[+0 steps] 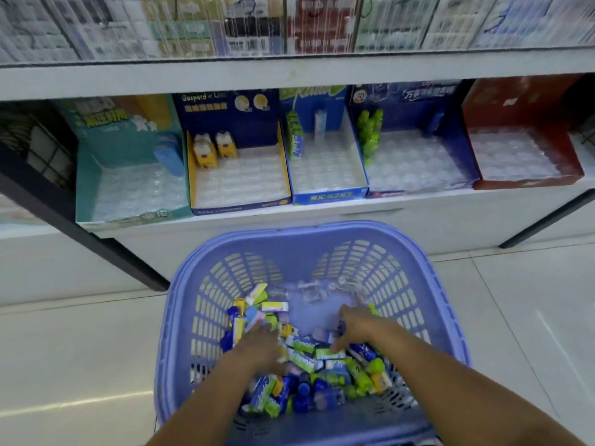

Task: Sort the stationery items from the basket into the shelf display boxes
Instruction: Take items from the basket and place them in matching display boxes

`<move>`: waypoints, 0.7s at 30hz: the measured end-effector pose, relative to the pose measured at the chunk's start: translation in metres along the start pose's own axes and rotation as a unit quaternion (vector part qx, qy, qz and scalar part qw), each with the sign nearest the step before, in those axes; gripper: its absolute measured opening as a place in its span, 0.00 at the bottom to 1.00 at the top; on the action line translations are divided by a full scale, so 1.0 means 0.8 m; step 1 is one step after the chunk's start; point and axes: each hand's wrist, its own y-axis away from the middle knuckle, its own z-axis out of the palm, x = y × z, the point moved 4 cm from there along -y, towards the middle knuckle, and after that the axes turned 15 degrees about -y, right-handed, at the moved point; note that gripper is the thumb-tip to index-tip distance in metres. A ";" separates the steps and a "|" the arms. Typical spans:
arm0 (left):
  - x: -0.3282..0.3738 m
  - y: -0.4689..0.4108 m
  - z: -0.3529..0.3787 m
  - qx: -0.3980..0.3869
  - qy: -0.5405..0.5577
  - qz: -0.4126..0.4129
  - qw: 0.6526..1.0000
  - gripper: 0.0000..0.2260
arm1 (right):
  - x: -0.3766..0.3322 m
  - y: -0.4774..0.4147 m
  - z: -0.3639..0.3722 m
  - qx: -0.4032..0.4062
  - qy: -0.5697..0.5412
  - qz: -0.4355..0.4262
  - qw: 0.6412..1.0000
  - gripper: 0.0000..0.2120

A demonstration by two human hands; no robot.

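Observation:
A lilac plastic basket stands on the floor below the shelf, holding a pile of small stationery items in blue, green, yellow and white packs. Both of my hands are down in it. My left hand lies palm down on the left of the pile, blurred, its fingertips hidden among the packs. My right hand is over the middle of the pile, fingers pinched around a small dark blue item. On the shelf stand a teal box, a yellow-navy box, a blue box, a dark blue box and a red box.
The boxes have clear blister trays, mostly bare; yellow figures, green-white packs and green bottles stand at their backs. A black shelf post slants at the left. An upper shelf overhangs the boxes. Pale tiled floor surrounds the basket.

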 end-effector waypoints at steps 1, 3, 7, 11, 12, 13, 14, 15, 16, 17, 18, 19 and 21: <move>-0.001 -0.001 0.003 -0.007 -0.027 0.006 1.000 0.40 | 0.006 -0.010 0.005 0.004 -0.005 0.002 1.000 0.51; 0.000 -0.008 0.004 0.008 -0.058 0.002 0.998 0.38 | 0.008 -0.025 0.015 0.013 -0.016 -0.009 1.000 0.55; 0.009 -0.030 -0.009 0.088 -0.067 -0.037 0.993 0.35 | -0.014 -0.044 0.049 -0.016 0.005 -0.096 0.995 0.43; 0.020 -0.052 -0.006 0.085 -0.070 0.008 0.994 0.26 | -0.041 -0.054 0.067 -0.049 0.033 -0.157 0.986 0.34; 0.022 -0.055 -0.004 0.080 -0.074 0.016 0.994 0.23 | -0.046 -0.056 0.069 -0.056 0.015 -0.164 0.985 0.33; 0.023 -0.056 -0.002 0.080 -0.079 0.022 0.993 0.21 | -0.050 -0.058 0.071 -0.063 -0.003 -0.163 0.985 0.31; 0.024 -0.058 -0.002 0.082 -0.084 0.025 0.993 0.19 | -0.053 -0.060 0.071 -0.069 -0.012 -0.156 0.985 0.30; 0.025 -0.059 -0.002 0.085 -0.088 0.026 0.992 0.18 | -0.055 -0.061 0.070 -0.082 -0.013 -0.145 0.986 0.29; 0.026 -0.060 -0.002 0.084 -0.093 0.026 0.992 0.18 | -0.055 -0.062 0.069 -0.108 -0.014 -0.128 0.986 0.28; 0.026 -0.061 -0.002 0.079 -0.100 0.027 0.991 0.19 | -0.055 -0.061 0.067 -0.140 -0.016 -0.112 0.984 0.27; 0.026 -0.061 -0.001 0.074 -0.114 0.031 0.990 0.20 | -0.056 -0.060 0.063 -0.166 -0.022 -0.100 0.981 0.27; 0.026 -0.060 0.001 0.068 -0.134 0.037 0.988 0.21 | -0.056 -0.058 0.059 -0.179 -0.026 -0.094 0.979 0.26; 0.027 -0.061 0.007 0.054 -0.160 0.050 0.984 0.25 | -0.053 -0.056 0.054 -0.184 -0.019 -0.092 0.978 0.26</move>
